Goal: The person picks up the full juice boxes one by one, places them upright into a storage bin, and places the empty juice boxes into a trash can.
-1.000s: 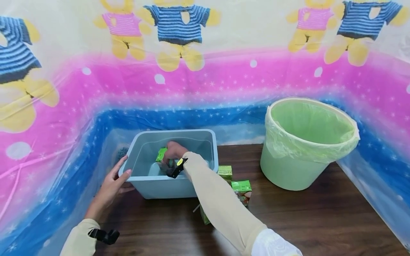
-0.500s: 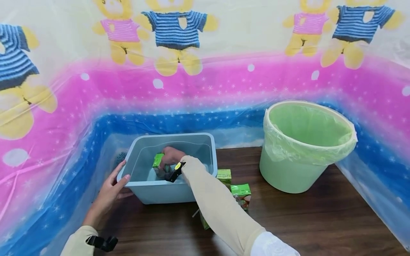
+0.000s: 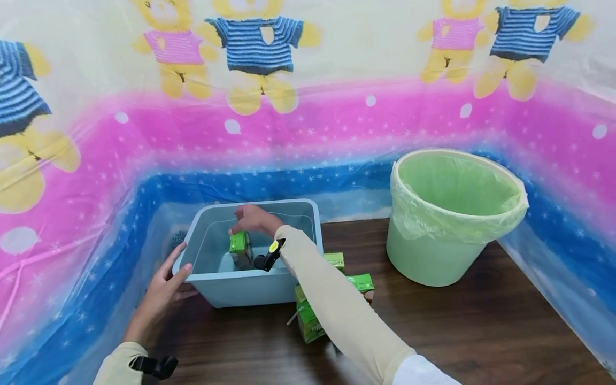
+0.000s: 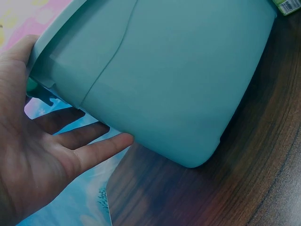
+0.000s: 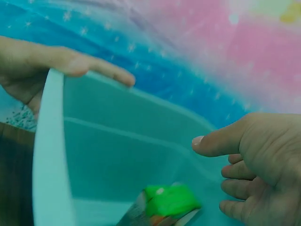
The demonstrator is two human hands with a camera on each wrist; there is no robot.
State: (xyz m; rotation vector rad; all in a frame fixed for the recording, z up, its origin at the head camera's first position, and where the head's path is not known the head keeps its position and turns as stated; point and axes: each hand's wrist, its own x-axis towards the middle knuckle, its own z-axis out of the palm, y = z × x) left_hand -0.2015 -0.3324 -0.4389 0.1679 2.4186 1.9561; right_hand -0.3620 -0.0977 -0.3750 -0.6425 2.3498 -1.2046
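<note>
A green drink carton (image 3: 240, 248) stands inside a blue-grey plastic tub (image 3: 250, 291). My right hand (image 3: 255, 219) is over the tub, just above and beside that carton. In the right wrist view its thumb and fingers are apart from the carton (image 5: 171, 201), and the palm holds nothing. My left hand (image 3: 161, 289) holds the tub's near left corner, its thumb and forefinger on the rim. The left wrist view shows the other fingers (image 4: 101, 151) extended along the tub's outer wall (image 4: 164, 89).
Several more green cartons (image 3: 310, 323) stand right of the tub, partly behind my right sleeve; a white straw (image 3: 292, 315) sticks out there. A light green bin (image 3: 428, 262) with a plastic liner stands at the right. A printed sheet (image 3: 337, 123) lines the walls around the dark wooden table (image 3: 433, 331).
My right hand has let go of the carton in the tub and risen slightly from it. The left hand has kept its place on the corner. The head view has shifted a little.
</note>
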